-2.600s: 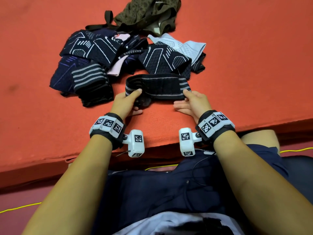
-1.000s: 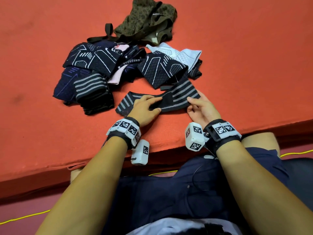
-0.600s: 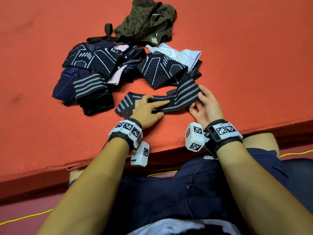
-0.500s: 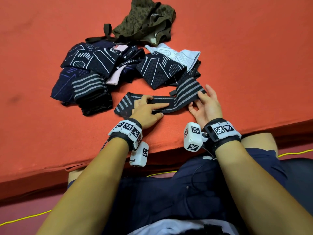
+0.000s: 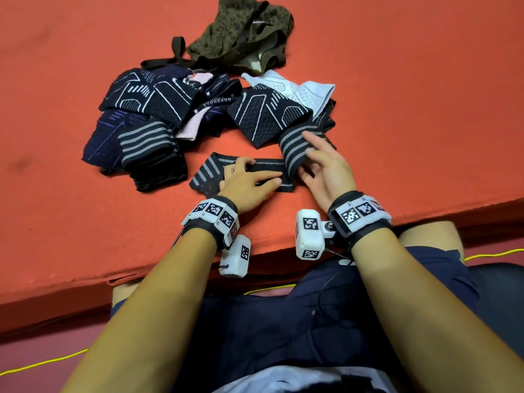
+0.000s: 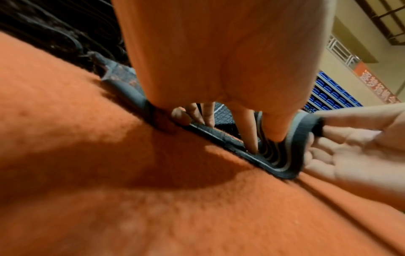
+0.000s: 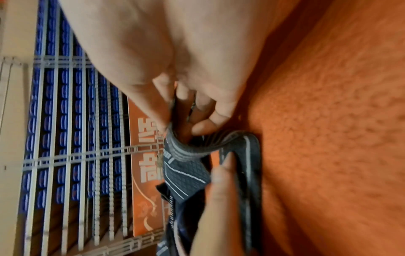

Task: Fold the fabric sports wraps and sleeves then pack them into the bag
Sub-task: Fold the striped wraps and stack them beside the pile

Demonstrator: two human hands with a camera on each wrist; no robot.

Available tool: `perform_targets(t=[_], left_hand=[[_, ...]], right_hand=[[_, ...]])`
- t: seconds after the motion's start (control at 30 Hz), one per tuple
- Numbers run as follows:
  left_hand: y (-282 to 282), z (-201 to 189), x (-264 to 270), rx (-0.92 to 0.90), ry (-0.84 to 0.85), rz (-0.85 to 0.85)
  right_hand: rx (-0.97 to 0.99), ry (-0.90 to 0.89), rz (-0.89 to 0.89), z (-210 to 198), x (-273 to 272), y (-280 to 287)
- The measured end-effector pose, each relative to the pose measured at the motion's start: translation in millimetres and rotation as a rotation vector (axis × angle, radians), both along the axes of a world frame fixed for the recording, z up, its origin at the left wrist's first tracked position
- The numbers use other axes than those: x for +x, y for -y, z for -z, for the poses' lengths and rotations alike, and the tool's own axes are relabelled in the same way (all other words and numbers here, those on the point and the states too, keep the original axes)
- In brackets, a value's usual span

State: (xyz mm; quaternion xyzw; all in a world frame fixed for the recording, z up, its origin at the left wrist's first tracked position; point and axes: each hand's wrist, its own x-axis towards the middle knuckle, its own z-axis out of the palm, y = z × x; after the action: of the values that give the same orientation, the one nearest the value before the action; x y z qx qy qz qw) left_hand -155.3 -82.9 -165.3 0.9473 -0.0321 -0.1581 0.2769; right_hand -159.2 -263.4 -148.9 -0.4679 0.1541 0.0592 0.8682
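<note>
Striped wrap under left hand, apparently pinched by right hand.

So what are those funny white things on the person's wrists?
Each bare forearm wears a black strap. On the left wrist band and the right wrist band, white blocks carry black-and-white square codes like tiny mazes. A small white camera box with the same codes hangs below each: the left box and the right box. A thin dark cable runs from the right one. No sleeves reach the forearms.
</note>
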Motion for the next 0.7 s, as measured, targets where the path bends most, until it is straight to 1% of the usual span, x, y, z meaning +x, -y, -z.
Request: perform_targets(t=[0.07, 0.13, 0.23, 0.3, 0.43, 0.5, 0.63, 0.7], left_hand=[[1.7, 1.0, 0.6, -0.027, -0.014, -0.036], [1.9, 2.3, 0.6, -0.060, 0.006, -0.063], [-3.9, 7.0, 4.0, -0.174, 0.031, -0.106], [-7.6, 8.7, 7.1, -0.253, 0.032, -0.104], [-9.7, 7.9, 10.7, -0.477, 0.008, -0.193], [-10.5, 6.8, 10.4, -0.544, 0.005, -0.217], [-12.0, 8.8, 9.2, -0.577, -0.013, -0.197], [-9.7, 8.7, 9.1, -0.574, -0.007, -0.197]], right_hand=[[-0.104, 0.000, -0.094, 5.2, -2.1, -7.9], [-0.143, 0.015, -0.142, 9.4, -3.0, -12.3], [-0.134, 0.011, -0.109, 15.2, -1.0, -16.1], [-0.247, -0.007, -0.107, 22.7, 2.3, -17.8], [-0.571, -0.001, -0.238, 32.0, 4.5, -22.9], [-0.667, 0.007, -0.257, 33.8, 3.9, -26.4], [-0.623, -0.016, -0.200, 39.4, 1.4, -28.5], [-0.704, 0.034, -0.226, 34.3, -2.4, -24.7]])
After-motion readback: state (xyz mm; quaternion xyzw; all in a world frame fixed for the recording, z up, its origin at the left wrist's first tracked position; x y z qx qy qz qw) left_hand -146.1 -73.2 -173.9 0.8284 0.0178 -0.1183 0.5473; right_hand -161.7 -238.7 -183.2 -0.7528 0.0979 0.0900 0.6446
